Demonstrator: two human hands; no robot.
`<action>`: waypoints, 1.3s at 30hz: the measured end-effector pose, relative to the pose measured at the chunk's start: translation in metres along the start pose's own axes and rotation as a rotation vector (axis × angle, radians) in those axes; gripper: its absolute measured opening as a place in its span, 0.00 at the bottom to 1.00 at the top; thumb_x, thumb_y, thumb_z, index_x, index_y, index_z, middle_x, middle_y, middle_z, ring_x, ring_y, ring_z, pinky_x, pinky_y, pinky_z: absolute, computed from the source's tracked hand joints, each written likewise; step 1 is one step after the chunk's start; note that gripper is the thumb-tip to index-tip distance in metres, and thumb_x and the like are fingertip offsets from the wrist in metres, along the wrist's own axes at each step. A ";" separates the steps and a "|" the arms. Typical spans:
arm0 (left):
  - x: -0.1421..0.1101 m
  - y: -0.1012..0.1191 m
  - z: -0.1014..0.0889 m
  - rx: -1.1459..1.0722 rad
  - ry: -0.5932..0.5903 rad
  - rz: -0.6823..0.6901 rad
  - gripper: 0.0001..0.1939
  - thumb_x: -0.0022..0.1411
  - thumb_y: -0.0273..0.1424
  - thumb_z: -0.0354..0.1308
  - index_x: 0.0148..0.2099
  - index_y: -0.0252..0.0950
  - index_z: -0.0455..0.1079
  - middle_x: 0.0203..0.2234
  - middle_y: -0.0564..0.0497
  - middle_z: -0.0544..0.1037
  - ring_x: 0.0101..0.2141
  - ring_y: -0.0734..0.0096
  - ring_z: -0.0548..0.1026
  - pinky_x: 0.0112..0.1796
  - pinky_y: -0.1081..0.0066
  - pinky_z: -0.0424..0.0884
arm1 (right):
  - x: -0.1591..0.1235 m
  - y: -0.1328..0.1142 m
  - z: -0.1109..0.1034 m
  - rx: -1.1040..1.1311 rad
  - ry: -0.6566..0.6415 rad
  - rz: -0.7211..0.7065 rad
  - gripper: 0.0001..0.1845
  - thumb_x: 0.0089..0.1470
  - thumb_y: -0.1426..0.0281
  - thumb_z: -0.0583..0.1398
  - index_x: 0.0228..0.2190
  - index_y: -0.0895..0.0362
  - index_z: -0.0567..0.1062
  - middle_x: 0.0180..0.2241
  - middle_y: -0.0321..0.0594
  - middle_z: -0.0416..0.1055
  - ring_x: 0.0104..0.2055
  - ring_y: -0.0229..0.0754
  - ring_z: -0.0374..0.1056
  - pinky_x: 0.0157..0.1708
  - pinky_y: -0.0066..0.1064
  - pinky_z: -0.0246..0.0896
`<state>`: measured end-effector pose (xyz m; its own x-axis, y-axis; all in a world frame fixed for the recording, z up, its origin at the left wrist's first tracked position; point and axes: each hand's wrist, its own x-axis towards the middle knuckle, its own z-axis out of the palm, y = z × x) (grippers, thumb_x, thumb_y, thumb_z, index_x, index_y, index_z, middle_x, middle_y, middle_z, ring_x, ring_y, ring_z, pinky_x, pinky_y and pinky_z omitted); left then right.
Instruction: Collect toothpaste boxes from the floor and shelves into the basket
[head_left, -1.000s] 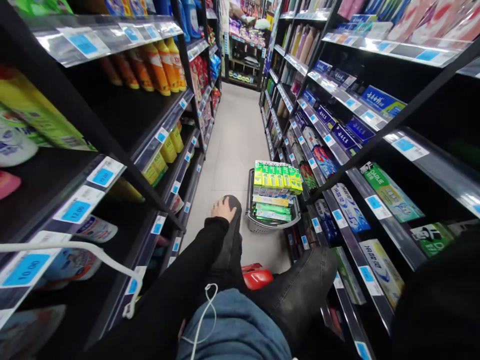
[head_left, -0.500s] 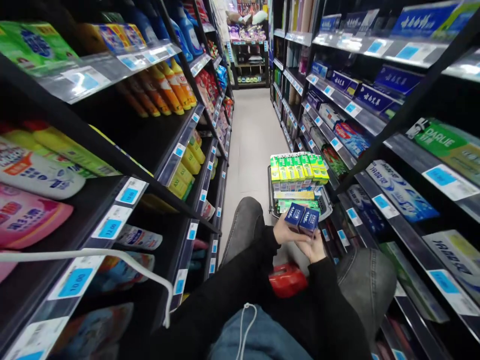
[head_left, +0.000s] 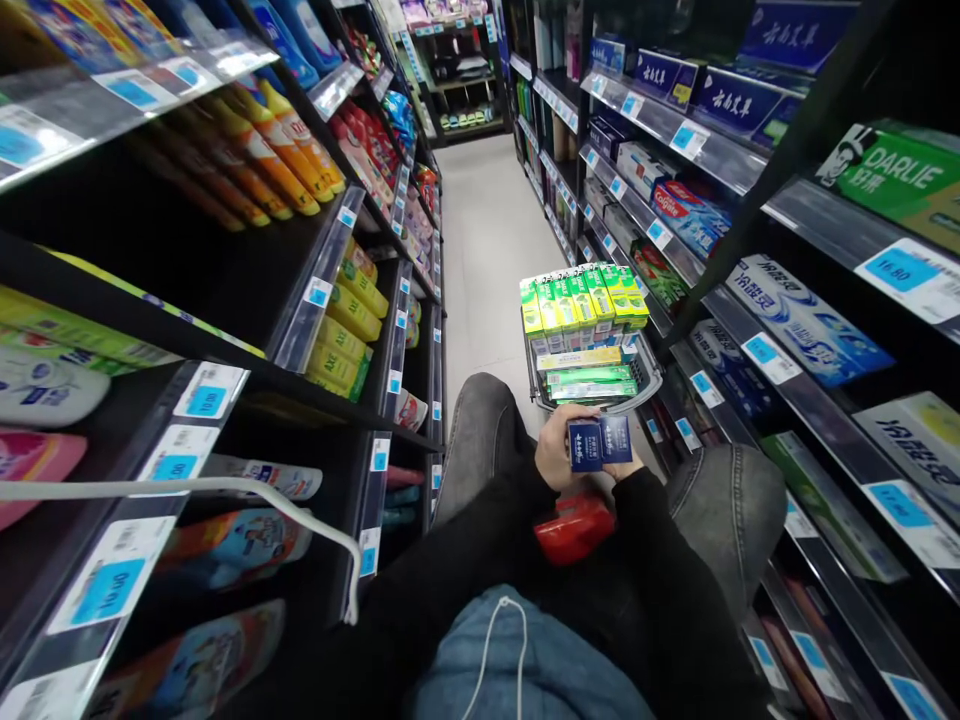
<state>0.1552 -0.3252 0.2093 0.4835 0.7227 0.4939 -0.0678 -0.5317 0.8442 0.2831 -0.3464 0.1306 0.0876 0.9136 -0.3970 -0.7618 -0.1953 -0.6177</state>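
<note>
Two dark blue toothpaste boxes (head_left: pixel 600 444) are held side by side between my hands, their small printed ends facing up toward me. My left hand (head_left: pixel 553 450) wraps round the left side of the pair. Behind and below the boxes, my right hand (head_left: pixel 624 466) grips from the right, its fingers mostly hidden. Just beyond them stands a shopping basket (head_left: pixel 646 395) with a grey rim. Inside it are several upright green and yellow Darlie toothpaste boxes (head_left: pixel 581 305) and flat-lying green boxes (head_left: pixel 591 382).
Shelves (head_left: pixel 757 150) of toothpaste line the right side. Cleaning bottles (head_left: pixel 289 150) fill the left shelves (head_left: pixel 322 290). The pale aisle floor (head_left: pixel 487 230) runs ahead. A red object (head_left: pixel 574 528) lies between my legs, and a white cable (head_left: pixel 300 515) crosses the lower left.
My hands have turned the blue boxes so their ends face me more squarely, and have drawn them slightly closer. My view has tilted downward and shifted.
</note>
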 end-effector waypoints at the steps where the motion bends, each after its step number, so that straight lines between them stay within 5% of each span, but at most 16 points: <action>1: 0.000 0.001 0.000 0.000 0.001 0.008 0.29 0.48 0.44 0.67 0.49 0.39 0.65 0.45 0.43 0.75 0.47 0.58 0.74 0.49 0.60 0.69 | -0.001 -0.001 -0.001 0.027 -0.001 0.010 0.09 0.42 0.63 0.66 0.26 0.52 0.73 0.25 0.35 0.74 0.32 0.43 0.73 0.33 0.34 0.74; 18: -0.001 0.006 -0.004 -0.043 -0.011 -0.004 0.34 0.42 0.35 0.73 0.51 0.38 0.66 0.47 0.43 0.74 0.47 0.58 0.74 0.49 0.61 0.69 | -0.012 -0.007 0.001 0.193 -0.010 0.107 0.06 0.46 0.68 0.65 0.26 0.56 0.73 0.25 0.34 0.75 0.27 0.36 0.70 0.31 0.27 0.69; 24: 0.008 -0.003 -0.008 -0.112 0.195 -0.390 0.35 0.34 0.39 0.74 0.45 0.35 0.68 0.39 0.45 0.77 0.43 0.57 0.75 0.49 0.57 0.70 | -0.018 -0.011 0.009 0.123 -0.114 0.072 0.15 0.48 0.61 0.66 0.36 0.55 0.74 0.32 0.38 0.77 0.34 0.42 0.73 0.34 0.35 0.71; 29: 0.023 -0.018 -0.018 -0.480 0.475 -0.635 0.29 0.40 0.39 0.71 0.43 0.35 0.65 0.37 0.48 0.77 0.42 0.61 0.77 0.49 0.58 0.71 | -0.017 -0.020 0.016 0.131 0.083 0.000 0.10 0.49 0.65 0.66 0.35 0.53 0.74 0.32 0.34 0.77 0.31 0.39 0.73 0.29 0.29 0.71; 34: 0.023 -0.036 -0.028 -0.844 0.378 -1.032 0.17 0.52 0.37 0.63 0.38 0.30 0.68 0.26 0.47 0.77 0.30 0.62 0.79 0.41 0.55 0.76 | -0.013 -0.031 0.014 0.199 0.289 0.017 0.07 0.52 0.65 0.64 0.32 0.54 0.72 0.26 0.32 0.76 0.23 0.36 0.71 0.24 0.27 0.71; 39: 0.019 -0.051 -0.031 -1.000 0.326 -1.097 0.13 0.62 0.36 0.54 0.39 0.29 0.70 0.28 0.44 0.78 0.34 0.62 0.79 0.46 0.53 0.75 | -0.017 -0.032 0.016 0.148 0.182 -0.055 0.11 0.46 0.70 0.66 0.34 0.56 0.71 0.29 0.37 0.77 0.29 0.41 0.75 0.30 0.30 0.73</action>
<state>0.1402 -0.2706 0.1820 0.4879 0.6840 -0.5424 -0.4246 0.7288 0.5371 0.2955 -0.3502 0.1682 0.2358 0.8397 -0.4893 -0.8374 -0.0799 -0.5407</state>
